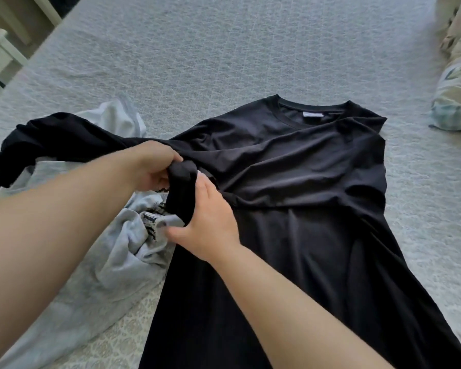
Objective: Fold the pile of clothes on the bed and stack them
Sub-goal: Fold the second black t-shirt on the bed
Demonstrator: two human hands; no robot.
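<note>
Shirt (304, 182), black, lies spread across the middle of the bed (224, 49), collar toward the top of the frame, so we can fold it flat. Our left hand (149, 166) and right hand (210, 225) both clamp their fingers on its bunched left sleeve at centre-left, likely to draw it inward over the body, while grey clothes (112, 251) wait lower left.
</note>
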